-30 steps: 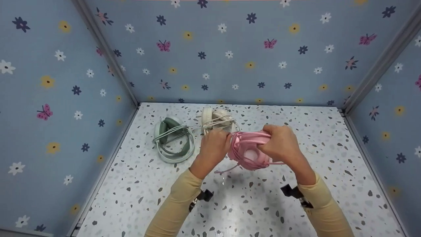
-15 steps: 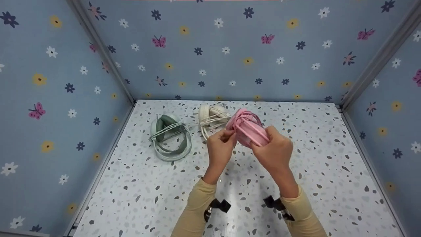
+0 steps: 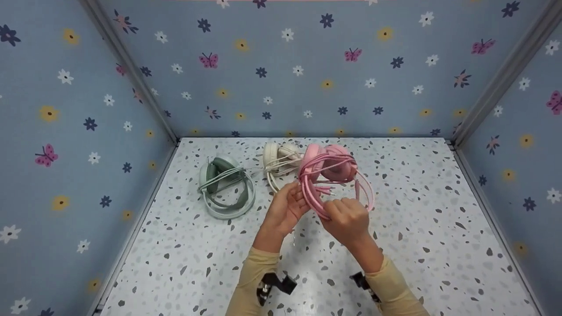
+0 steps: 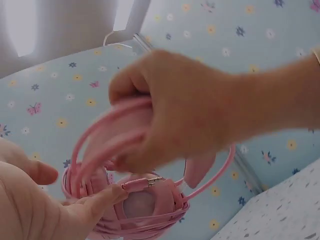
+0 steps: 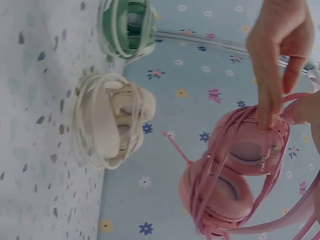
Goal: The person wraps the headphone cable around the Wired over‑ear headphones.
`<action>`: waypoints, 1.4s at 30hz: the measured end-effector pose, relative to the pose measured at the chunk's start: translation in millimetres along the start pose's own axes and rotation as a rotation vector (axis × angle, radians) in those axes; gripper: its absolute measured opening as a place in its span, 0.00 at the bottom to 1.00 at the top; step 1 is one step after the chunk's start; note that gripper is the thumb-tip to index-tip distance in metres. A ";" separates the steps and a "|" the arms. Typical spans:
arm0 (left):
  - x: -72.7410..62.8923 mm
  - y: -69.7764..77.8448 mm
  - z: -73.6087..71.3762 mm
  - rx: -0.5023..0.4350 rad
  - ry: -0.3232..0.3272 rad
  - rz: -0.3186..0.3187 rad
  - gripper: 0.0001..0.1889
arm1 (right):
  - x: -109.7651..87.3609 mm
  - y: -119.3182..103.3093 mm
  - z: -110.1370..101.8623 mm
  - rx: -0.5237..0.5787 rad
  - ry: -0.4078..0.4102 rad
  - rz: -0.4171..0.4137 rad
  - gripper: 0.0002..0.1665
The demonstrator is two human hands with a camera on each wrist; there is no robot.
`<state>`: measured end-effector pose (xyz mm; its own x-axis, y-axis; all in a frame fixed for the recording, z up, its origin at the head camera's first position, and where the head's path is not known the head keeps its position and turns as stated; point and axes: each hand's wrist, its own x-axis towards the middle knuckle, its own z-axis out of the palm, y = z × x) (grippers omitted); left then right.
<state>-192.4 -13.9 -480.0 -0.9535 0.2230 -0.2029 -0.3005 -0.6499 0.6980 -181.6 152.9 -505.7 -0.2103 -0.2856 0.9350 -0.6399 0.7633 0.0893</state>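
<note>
The pink headphones (image 3: 327,173), cable wound round the ear cups, hang just above centre of the head view, held off the speckled tabletop (image 3: 417,245). The right hand (image 3: 347,219) grips the headband's lower curve with curled fingers; the left hand (image 3: 285,208) pinches the cable beside it (plug end loose). To the left lie cream headphones (image 3: 279,162) and, farther left, green headphones (image 3: 224,186).

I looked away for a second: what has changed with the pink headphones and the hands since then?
The pink headphones turned over: their ear cups now point away and their band toward the person. The right hand shifted its grip from the cups to the band; the left hand holds the cable. The green headphones and cream headphones stayed put.
</note>
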 end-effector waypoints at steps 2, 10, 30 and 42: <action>1.9 -3.1 -3.1 -0.041 -0.017 -0.035 0.21 | -9.2 -0.3 1.7 -0.007 -0.033 -0.067 0.12; 15.3 -22.0 -20.1 -0.113 0.067 -0.131 0.16 | -38.5 2.0 3.4 0.057 -0.142 -0.184 0.18; 64.6 -63.4 -17.8 -0.184 0.172 -0.126 0.11 | -76.1 9.1 9.6 0.048 -0.354 0.094 0.28; 132.4 -95.6 -30.8 -0.158 0.091 -0.134 0.12 | -57.0 -0.8 -25.6 0.240 -0.338 0.255 0.03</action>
<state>-290.7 55.4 -594.8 -0.9007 0.2537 -0.3526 -0.4182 -0.7259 0.5460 -150.2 183.4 -550.3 -0.5853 -0.3093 0.7495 -0.6809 0.6894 -0.2472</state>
